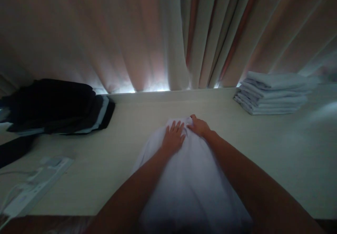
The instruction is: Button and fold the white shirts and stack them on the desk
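Observation:
A white cloth garment (189, 170) stretches from the middle of the pale tabletop down over the front edge toward me; its exact kind is hard to make out. My left hand (173, 137) lies flat on its far end with the fingers spread. Close beside it, my right hand (198, 125) grips the garment's far right corner, thumb and fingers closed on the fabric. Small creases show in the cloth between the two hands. The near part of the garment is dark and blurred.
A pile of dark folded clothes (60, 104) lies at the back left. Folded white cloths (273, 93) are stacked at the back right. A white power strip (39, 188) with cables sits at the front left. Curtains (131, 33) hang behind the tabletop (263, 146).

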`<state>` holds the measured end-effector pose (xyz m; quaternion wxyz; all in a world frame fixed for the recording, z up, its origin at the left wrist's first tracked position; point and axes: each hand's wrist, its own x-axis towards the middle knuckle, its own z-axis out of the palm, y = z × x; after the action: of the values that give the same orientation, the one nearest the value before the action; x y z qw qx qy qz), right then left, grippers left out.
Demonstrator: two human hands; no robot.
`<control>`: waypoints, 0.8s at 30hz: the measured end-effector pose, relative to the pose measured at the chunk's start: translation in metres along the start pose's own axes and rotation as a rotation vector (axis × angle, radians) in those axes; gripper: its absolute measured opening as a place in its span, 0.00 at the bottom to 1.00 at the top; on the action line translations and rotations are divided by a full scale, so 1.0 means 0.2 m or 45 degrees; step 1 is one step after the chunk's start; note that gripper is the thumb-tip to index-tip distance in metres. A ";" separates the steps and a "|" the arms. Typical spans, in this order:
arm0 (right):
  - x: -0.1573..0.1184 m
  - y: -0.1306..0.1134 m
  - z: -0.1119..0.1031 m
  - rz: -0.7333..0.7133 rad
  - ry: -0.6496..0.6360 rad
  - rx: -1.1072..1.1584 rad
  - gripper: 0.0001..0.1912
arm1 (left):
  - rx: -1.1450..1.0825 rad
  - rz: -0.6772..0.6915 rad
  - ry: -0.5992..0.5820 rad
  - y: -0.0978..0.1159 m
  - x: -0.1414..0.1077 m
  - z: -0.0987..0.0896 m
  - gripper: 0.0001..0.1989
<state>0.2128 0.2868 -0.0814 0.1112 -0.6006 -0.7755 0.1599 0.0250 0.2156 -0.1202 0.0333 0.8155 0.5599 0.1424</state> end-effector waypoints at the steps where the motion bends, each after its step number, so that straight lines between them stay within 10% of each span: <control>1: 0.01 0.01 0.00 -0.003 0.016 0.018 0.30 | -0.020 0.039 -0.030 0.01 0.00 0.02 0.30; 8: -0.39 0.22 -0.22 0.141 0.276 -0.021 0.21 | -0.010 0.008 -0.052 -0.03 0.03 0.02 0.28; 13: -1.08 0.38 -0.27 0.346 -0.250 -0.202 0.23 | 0.021 -0.010 -0.061 -0.03 0.06 0.02 0.28; 19: -1.42 0.39 -0.18 0.316 -0.249 0.507 0.17 | 0.061 0.026 -0.044 -0.04 0.07 0.04 0.27; 24: -1.46 0.61 -0.44 0.622 -0.095 1.257 0.22 | 0.098 0.029 -0.082 -0.05 0.09 0.02 0.27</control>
<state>0.4291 0.0420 -0.0413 0.3116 -0.6334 -0.4500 0.5470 0.0235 0.2353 -0.1232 0.0182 0.8267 0.5542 0.0951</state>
